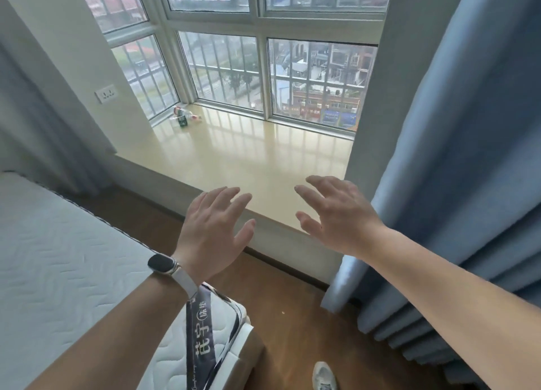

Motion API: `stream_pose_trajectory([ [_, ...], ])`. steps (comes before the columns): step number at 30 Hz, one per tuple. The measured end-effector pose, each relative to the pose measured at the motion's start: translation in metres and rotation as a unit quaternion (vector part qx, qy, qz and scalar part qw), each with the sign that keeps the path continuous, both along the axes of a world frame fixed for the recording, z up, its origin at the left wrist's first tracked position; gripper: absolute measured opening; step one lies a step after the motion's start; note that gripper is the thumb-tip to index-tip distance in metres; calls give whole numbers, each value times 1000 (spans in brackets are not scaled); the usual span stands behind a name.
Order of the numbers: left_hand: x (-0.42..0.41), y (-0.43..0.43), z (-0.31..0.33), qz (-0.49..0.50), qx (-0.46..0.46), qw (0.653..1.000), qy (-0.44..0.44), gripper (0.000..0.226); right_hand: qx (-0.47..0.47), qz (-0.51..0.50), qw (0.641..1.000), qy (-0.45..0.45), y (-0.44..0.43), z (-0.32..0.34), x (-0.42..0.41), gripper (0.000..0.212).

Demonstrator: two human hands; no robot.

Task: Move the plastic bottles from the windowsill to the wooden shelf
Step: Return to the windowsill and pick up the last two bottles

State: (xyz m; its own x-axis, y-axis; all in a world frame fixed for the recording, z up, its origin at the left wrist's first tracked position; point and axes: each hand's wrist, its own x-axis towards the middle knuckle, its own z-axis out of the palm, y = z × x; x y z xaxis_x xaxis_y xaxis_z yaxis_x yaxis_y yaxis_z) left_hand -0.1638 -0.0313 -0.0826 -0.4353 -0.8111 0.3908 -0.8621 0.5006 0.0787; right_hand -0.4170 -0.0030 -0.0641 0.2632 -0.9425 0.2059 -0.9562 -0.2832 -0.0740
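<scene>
Bedroom bay window, cream sill [234, 161] glossy and deep. Bottles [185, 117] lie clustered in the far left corner against the glass, well apart from both hands. Left hand [212, 228] and right hand [336, 214] hover over the near sill edge, fingers spread wide, holding nothing, likely poised to reach. Shelf not in view. Mattress [58, 258] at left, curtain [453, 155] at right

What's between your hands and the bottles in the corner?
Nothing but bare, shiny windowsill, seen in the head view, from the left hand and right hand to the plastic bottles in the far corner.
</scene>
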Motion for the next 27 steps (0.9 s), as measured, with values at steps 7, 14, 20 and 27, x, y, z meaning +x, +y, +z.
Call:
stream_pose_trajectory([
  [7, -46, -48, 8, 44, -25, 999, -12, 50, -11, 36, 999, -21, -71, 6, -53, 50],
  [14, -43, -73, 13, 102, -20, 995, -1, 49, 0, 91, 996, 0, -128, 4, -57, 55],
  [20, -22, -100, 10, 140, -37, 989, 2, 49, 4, 125, 992, -3, -177, 3, -30, 57],
  [27, 23, -169, -10, 170, -29, 985, 18, 48, 17, 145, 989, 12, -248, -8, 13, 55],
])
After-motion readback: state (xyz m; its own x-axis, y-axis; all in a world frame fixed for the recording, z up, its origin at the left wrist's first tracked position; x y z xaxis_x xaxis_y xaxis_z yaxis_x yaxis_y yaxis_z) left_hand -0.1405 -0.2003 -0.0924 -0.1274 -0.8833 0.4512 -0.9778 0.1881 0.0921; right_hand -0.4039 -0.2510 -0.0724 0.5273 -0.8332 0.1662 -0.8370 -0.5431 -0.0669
